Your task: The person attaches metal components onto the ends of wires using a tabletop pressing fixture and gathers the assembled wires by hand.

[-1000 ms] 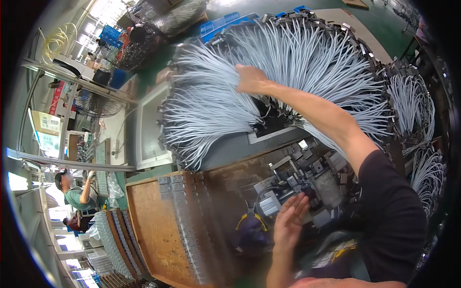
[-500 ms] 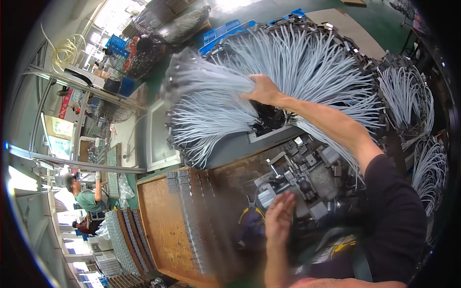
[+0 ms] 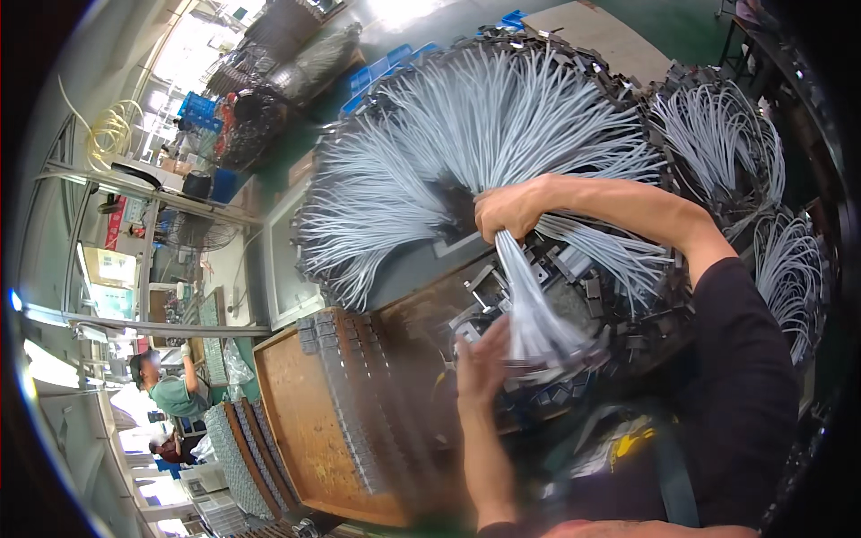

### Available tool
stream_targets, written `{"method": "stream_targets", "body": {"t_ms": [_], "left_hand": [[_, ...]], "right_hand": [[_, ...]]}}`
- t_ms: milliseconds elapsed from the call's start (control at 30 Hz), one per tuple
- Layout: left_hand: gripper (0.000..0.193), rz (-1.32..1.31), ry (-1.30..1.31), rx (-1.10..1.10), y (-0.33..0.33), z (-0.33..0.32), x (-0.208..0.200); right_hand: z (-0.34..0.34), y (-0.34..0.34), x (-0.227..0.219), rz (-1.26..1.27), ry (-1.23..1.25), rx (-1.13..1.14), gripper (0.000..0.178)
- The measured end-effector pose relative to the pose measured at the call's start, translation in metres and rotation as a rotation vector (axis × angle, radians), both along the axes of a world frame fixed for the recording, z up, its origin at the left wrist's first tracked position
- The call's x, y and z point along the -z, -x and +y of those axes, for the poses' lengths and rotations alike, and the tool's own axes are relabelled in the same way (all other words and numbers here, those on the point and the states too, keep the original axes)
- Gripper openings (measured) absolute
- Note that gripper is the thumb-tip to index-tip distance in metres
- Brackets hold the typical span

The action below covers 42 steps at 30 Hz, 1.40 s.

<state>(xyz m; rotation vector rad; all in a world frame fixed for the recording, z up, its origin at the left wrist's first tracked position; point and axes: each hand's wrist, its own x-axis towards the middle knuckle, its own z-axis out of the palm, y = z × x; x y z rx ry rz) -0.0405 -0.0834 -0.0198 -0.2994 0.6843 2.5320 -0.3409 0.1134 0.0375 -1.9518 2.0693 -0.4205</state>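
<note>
My right hand (image 3: 513, 208) is closed around one end of a bundle of pale grey cables (image 3: 534, 305). The bundle hangs toward me, its lower end fanned out and blurred, with dark connectors along it. Beside that bundle my left hand (image 3: 482, 366) is raised with its fingers apart, slightly blurred; whether it touches the cables I cannot tell. Behind my right hand a large fan of the same cables (image 3: 502, 108) spreads over the bench, dark connectors on its outer rim. A metal fixture (image 3: 484, 289) lies partly hidden behind the hanging bundle.
A wooden tray (image 3: 305, 421) with rows of grey parts (image 3: 345, 394) stands to the left. More cable bundles (image 3: 717, 134) lie at the right. Blue crates (image 3: 386, 72) stand behind the fan of cables. Farther left, a person in green (image 3: 175, 394) works at another bench.
My right hand has swung the cable bundle from the far left toward me, over the fixture. My left hand has moved slightly left and up, now beside the bundle. The view has shifted a little.
</note>
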Motion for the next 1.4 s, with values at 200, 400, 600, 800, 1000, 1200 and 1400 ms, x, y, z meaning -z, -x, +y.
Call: {"method": "stream_targets", "body": {"t_ms": [200,400,600,800,1000,1200,1400], "left_hand": [[0.050,-0.124,0.367,0.166,0.033,0.119,-0.003],[0.029,-0.154,0.432,0.100,0.036,0.132,-0.023],[0.051,-0.095,0.163,0.011,0.045,0.085,-0.043],[0.051,-0.087,-0.061,-0.055,0.105,0.161,-0.068],[0.057,-0.040,0.066,0.245,0.141,0.247,-0.047],[0.078,0.322,0.292,0.129,0.102,0.224,-0.066],[0.094,0.199,0.307,0.065,0.058,0.185,-0.009]], "right_hand": [[0.001,-0.042,0.006,0.354,-0.104,-0.010,0.023],[0.008,-0.071,0.020,0.257,-0.021,0.281,0.064],[0.051,-0.095,-0.024,-1.078,-0.208,0.480,0.072],[0.120,-0.031,-0.113,-0.725,-0.464,0.562,0.055],[0.164,0.029,-0.119,-0.391,-0.367,0.881,0.060],[0.033,0.042,-0.103,-0.281,-0.150,0.814,0.038],[-0.123,0.091,-0.002,-0.264,-0.076,1.002,0.029]]}}
